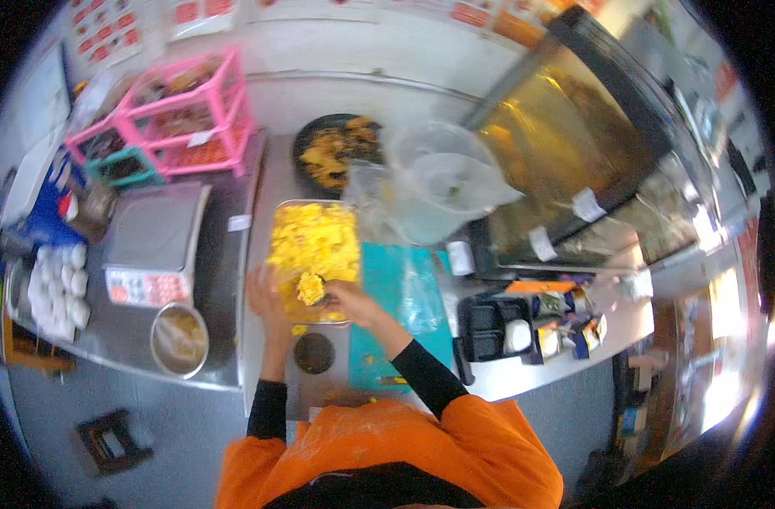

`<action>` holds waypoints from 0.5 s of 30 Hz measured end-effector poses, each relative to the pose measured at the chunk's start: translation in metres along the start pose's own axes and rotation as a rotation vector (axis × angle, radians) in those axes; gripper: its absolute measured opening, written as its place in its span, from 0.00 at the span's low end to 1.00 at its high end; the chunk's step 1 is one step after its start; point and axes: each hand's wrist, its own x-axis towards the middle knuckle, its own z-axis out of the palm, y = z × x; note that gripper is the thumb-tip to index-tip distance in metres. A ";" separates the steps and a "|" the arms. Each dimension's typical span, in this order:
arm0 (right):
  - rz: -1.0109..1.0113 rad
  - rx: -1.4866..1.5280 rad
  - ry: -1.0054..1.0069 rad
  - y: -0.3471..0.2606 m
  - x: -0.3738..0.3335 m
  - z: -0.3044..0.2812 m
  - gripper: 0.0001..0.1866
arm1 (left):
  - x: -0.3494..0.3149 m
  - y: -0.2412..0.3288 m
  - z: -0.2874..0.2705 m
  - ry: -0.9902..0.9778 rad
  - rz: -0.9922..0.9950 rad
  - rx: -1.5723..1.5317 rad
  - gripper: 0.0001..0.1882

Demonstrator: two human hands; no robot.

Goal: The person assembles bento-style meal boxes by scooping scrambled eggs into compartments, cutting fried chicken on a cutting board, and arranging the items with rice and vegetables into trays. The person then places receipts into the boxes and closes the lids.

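A metal tray (273, 222) filled with yellow chopped food (315, 233) lies in front of me. My right hand (349, 301) is closed at the tray's near right part, on a small dark scoop (324, 299) heaped with the same yellow pieces; its handle is hidden by the fingers. By the tray's near left edge is my left hand (269, 293), slightly blurred, its fingers stretched out and seemingly holding nothing. Just nearer to me stands a round dark dish (314, 353).
Right of the tray lies a teal board (379, 339) with clear plastic on it. Behind are a black pan (303, 148) of browned food and a translucent bucket (443, 204). A scale (154, 229), metal bowl (179, 339) and pink baskets (184, 114) stand left; black containers (489, 327) and a glass-fronted cabinet (574, 136) right.
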 end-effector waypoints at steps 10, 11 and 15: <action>-0.370 0.457 -0.081 -0.088 -0.287 -0.164 0.32 | -0.077 0.231 0.134 -0.666 0.385 -0.543 0.14; -0.351 0.386 -0.082 -0.101 -0.321 -0.194 0.33 | -0.095 0.254 0.161 -0.803 0.497 -0.561 0.14; -0.396 0.227 0.214 -0.143 -0.445 -0.305 0.30 | -0.157 0.334 0.271 -1.084 0.727 -0.455 0.12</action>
